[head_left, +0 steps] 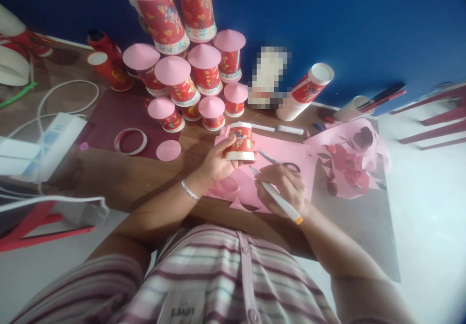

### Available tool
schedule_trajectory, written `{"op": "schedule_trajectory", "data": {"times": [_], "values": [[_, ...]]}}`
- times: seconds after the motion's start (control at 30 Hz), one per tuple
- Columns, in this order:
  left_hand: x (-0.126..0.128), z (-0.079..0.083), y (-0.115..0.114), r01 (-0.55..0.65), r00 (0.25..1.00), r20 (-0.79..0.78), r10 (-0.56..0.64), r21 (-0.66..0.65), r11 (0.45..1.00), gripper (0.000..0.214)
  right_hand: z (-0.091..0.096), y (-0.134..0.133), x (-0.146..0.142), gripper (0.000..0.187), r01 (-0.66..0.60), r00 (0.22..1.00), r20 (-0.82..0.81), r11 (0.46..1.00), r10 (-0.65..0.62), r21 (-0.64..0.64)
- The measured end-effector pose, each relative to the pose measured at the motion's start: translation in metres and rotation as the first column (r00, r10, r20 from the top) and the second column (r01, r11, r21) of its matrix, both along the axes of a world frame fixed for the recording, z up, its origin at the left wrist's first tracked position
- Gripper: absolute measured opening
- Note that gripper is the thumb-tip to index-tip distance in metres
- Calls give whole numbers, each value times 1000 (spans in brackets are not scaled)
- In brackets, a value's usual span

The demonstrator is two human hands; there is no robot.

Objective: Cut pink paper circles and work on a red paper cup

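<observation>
A red decorated paper cup (241,142) with a white rim is gripped in my left hand (221,161), its wider rim facing down. Held in my right hand (286,186) is a white marker (280,202) with an orange end, its tip pointing toward the cup and apart from it. Scissors (269,158) lie beyond my right hand, partly hidden by it. Under both hands spreads a pink paper sheet (304,156). Cut pink pieces (244,200) rest near its front edge.
Several red cups with pink cone tops (174,79) stand at the back. To the left lie a paper ring (131,142) and a pink disc (168,150). Pink scraps (349,169) are piled at right. A white marker (290,130) and a tall paper roll (306,91) are behind.
</observation>
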State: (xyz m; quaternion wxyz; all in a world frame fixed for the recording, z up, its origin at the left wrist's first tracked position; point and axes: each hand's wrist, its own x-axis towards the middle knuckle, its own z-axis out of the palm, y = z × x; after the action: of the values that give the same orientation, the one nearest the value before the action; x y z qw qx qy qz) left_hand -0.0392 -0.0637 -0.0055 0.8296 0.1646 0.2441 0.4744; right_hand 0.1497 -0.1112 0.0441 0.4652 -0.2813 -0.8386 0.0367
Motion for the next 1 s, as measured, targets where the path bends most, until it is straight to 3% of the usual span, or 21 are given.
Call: {"op": "schedule_trajectory", "data": {"times": [0.17, 0.33, 0.47, 0.67, 0.83, 1.0], "values": [[-5, 4, 2, 55, 994, 101, -41, -134, 989, 45, -1, 0, 1, 19, -11, 1000, -14, 1000, 11, -1], [-8, 7, 2, 72, 985, 168, -49, -131, 989, 49, -1, -2, 2, 22, -17, 1000, -7, 1000, 17, -7], [-5, 7, 1, 28, 996, 84, -21, -82, 996, 46, -1, -2, 2, 25, -14, 1000, -5, 1000, 14, -7], [7, 1, 0, -113, 992, -60, 114, 15, 994, 25, -3, 0, 2, 23, -5, 1000, 6, 1000, 5, 3], [12, -2, -1, -203, 967, -140, 215, 91, 975, 23, -10, 0, 1, 24, -37, 999, -23, 999, 37, -24], [10, 0, -2, -143, 980, -130, 150, 65, 988, 26, -17, 0, -2, 27, -76, 997, -35, 996, 75, -44]]}}
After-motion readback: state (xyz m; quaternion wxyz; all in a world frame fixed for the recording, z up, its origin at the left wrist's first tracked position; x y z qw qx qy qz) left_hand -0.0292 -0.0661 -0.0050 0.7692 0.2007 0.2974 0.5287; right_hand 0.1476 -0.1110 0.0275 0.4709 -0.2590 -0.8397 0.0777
